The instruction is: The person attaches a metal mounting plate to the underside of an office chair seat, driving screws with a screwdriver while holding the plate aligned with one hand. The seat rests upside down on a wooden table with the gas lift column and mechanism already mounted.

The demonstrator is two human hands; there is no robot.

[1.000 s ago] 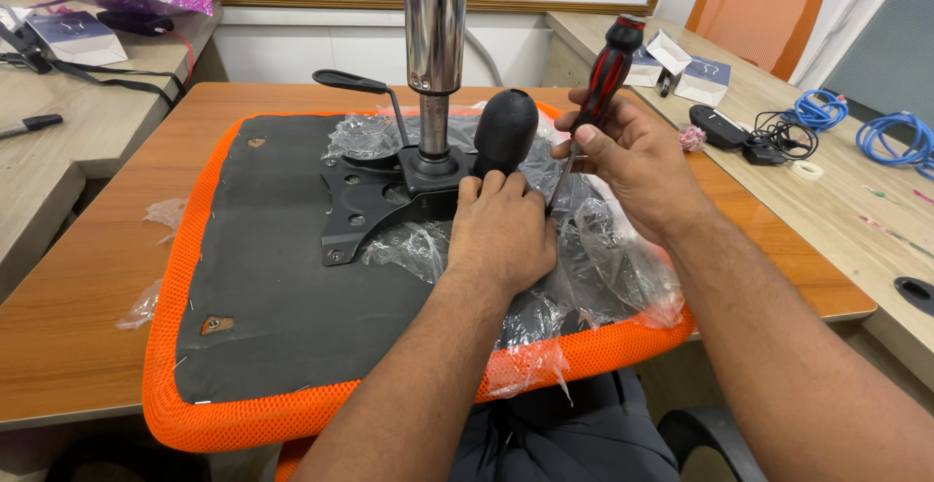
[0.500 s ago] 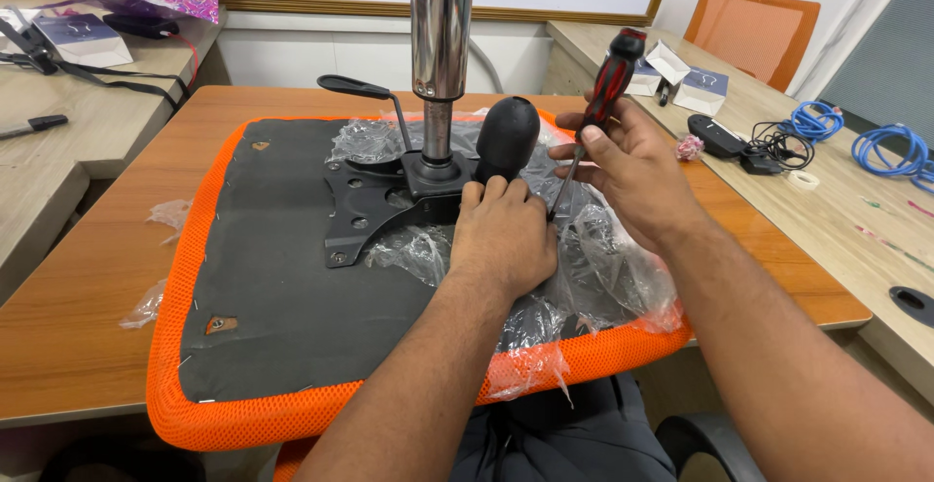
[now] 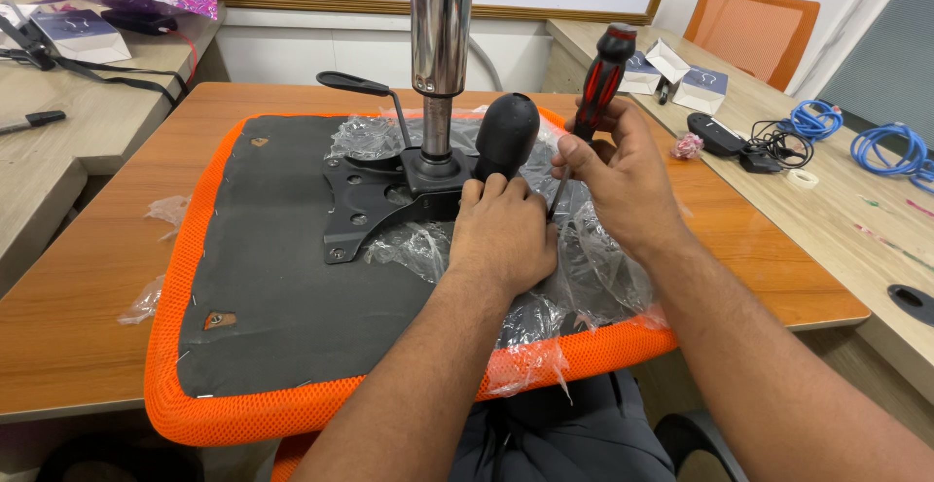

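Red-black screwdriver [image 3: 597, 81] in right hand [image 3: 618, 180] — beside left hand [image 3: 502, 239].

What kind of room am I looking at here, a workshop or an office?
Most likely an office or meeting room: long pale wooden desks, an orange mesh chair at the far desk, and coiled blue network cables beside small white boxes.

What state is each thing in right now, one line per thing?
Seat pad: upside down on the table.
Plastic wrap: torn, partly on.
Mounting plate: on the seat underside.
Screwdriver: upright in right hand.
Left hand: resting on the plate.
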